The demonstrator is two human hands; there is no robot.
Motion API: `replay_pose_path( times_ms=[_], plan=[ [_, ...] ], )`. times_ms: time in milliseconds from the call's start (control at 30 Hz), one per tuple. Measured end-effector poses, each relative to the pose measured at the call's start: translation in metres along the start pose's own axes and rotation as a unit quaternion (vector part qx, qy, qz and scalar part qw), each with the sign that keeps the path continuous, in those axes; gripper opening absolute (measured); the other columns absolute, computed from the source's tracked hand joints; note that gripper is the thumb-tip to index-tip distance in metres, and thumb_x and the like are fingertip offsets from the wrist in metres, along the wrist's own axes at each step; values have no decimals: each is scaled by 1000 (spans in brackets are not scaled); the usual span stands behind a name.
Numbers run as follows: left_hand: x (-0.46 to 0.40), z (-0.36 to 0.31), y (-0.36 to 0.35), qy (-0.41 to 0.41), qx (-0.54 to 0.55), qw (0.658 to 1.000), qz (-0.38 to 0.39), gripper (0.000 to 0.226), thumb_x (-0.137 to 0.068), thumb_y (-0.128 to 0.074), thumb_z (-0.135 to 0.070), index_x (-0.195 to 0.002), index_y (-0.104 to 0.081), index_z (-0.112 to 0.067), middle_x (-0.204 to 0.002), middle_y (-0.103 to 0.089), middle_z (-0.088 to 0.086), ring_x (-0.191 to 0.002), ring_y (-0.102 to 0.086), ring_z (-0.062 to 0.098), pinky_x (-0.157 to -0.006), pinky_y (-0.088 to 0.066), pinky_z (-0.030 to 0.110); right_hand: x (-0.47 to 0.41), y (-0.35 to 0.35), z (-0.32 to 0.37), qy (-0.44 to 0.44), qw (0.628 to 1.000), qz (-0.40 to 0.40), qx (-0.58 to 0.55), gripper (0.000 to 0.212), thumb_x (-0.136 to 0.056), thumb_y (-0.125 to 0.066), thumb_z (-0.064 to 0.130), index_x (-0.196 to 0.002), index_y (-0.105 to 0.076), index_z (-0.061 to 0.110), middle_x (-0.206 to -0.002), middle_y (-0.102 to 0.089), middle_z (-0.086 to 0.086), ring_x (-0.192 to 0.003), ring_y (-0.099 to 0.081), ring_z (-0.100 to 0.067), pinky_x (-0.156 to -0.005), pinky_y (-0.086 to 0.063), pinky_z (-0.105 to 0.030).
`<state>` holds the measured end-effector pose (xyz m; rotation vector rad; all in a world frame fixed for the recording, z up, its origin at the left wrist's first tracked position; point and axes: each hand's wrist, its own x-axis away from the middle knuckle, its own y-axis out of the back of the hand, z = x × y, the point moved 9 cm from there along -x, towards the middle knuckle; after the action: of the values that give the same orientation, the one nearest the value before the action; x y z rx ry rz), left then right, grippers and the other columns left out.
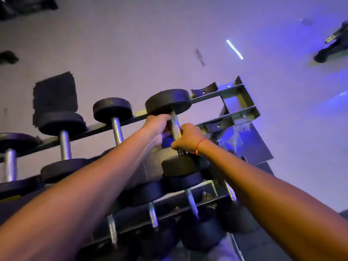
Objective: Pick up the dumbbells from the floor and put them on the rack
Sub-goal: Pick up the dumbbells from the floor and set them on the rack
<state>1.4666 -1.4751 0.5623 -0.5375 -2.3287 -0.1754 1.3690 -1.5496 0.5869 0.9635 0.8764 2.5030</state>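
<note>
Both hands wrapped round the knurled steel handle of one dumbbell (174, 129) at the top tier of the rack (235, 102); left hand (157, 127) curled near the far round black head, right hand (188, 138) gripping nearer the close head, red thread at that wrist; far head resting on the rack's grey metal rail; left of it on that tier, three more dumbbells (114, 117) with matte black discs; lower tier holding others.
</note>
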Motion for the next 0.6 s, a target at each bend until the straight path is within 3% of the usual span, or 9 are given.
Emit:
replay_pose_path(
  times_ms=[167, 367, 600],
  plan=[
    [-63, -16, -3, 24, 4, 998, -55, 26, -87, -64, -6, -113, -62, -3, -92, -69, 11, -80, -67, 22, -63, -57, 33, -77, 2, 1, 16, 1000, 25, 2, 54, -61, -79, 35, -107, -61, 12, -99, -66, -10, -87, -64, -27, -74, -56, -34],
    [-116, -18, 5, 46, -36, 995, -84, 28, -88, -68, -14, -113, -62, -3, -94, -68, 11, -81, -67, 21, -66, -56, 32, -131, -22, 4, 11, 998, 65, -24, 48, -71, -78, 30, -109, -56, 11, -87, -56, -5, -81, -57, -21, -71, -53, -30],
    [-124, -21, 8, 32, -62, 994, -78, 25, -89, -69, -16, -108, -62, -1, -93, -68, 12, -80, -66, 24, -76, -58, 37, -144, -31, 3, 2, 995, 92, -25, 32, -73, -75, 22, -98, -56, 15, -83, -58, -4, -76, -56, -22, -64, -45, -26]
  ],
)
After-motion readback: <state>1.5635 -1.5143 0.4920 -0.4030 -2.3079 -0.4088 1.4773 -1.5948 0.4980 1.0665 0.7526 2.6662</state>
